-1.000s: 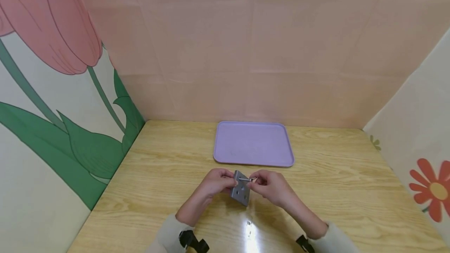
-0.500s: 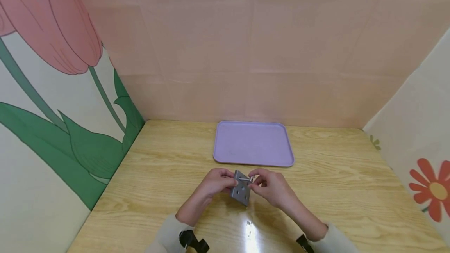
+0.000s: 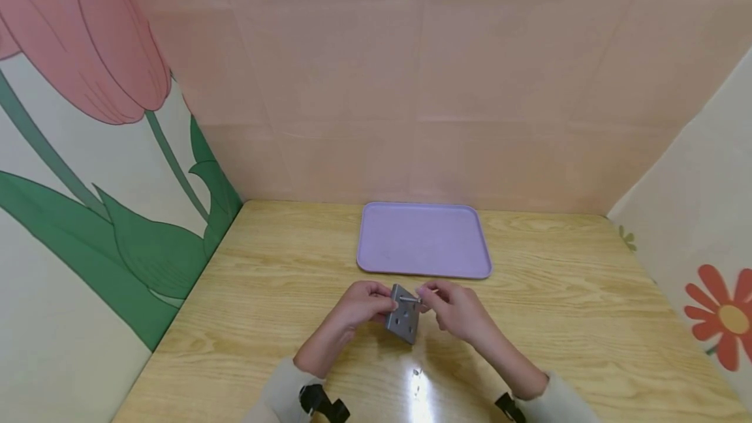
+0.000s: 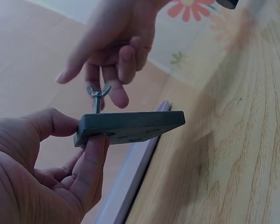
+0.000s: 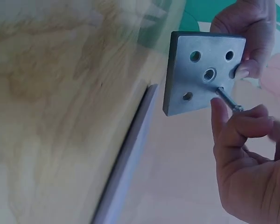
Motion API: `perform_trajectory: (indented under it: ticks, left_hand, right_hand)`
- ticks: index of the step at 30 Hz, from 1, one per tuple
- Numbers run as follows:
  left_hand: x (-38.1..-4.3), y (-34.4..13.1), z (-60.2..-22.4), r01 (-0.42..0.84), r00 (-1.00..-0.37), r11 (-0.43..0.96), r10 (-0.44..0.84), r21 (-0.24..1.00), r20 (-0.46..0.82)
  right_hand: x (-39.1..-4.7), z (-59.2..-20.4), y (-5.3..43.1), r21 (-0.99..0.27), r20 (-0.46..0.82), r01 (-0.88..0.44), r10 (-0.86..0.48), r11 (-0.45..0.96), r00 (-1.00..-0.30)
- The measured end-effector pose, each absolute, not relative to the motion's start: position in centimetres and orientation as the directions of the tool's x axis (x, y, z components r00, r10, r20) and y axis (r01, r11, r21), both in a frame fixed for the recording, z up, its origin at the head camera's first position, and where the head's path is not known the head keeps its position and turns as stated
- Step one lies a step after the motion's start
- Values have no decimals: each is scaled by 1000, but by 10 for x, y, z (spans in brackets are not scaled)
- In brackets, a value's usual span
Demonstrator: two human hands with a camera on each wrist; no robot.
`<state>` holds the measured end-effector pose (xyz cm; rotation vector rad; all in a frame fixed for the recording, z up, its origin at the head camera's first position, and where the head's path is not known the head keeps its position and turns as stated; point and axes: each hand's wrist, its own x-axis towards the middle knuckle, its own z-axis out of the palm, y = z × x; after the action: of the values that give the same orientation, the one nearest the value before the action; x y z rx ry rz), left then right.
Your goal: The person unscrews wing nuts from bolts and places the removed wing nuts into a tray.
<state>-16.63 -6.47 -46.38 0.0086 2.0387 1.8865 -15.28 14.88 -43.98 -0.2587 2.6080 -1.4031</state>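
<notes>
My left hand (image 3: pixel 363 305) pinches the edge of a square grey metal plate (image 3: pixel 402 324) between thumb and fingers, holding it above the table. Several holes show in the plate's face in the right wrist view, including a larger middle one. A wing screw (image 4: pixel 97 100) stands out of the hole near the left hand's grip, its wings away from the plate. My right hand (image 4: pixel 116 42) is at that screw, thumb lifted apart from the wings. Its loosely bent fingers (image 5: pixel 218 116) lie close beside and behind the screw; whether they touch it I cannot tell.
Beyond the hands a flat purple tray (image 3: pixel 423 240) lies on the wooden table (image 3: pixel 282 266), near the back wall (image 3: pixel 411 83). Flower-printed panels border the table on the left and right. A bright light reflection (image 3: pixel 420 393) shows on the near tabletop.
My right fingers have shifted around the wing screw's head, from pinching it one second ago to the thumb standing off it. The left hand and plate have stayed in place.
</notes>
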Motion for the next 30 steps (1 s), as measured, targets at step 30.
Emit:
perform_trajectory:
  ticks: [30]
  left_hand:
    - [-164,-65,-460,-235,-934,100,251,967,-253]
  right_hand:
    - [-155,-447,150,-919,-381,292,-405,266,-831]
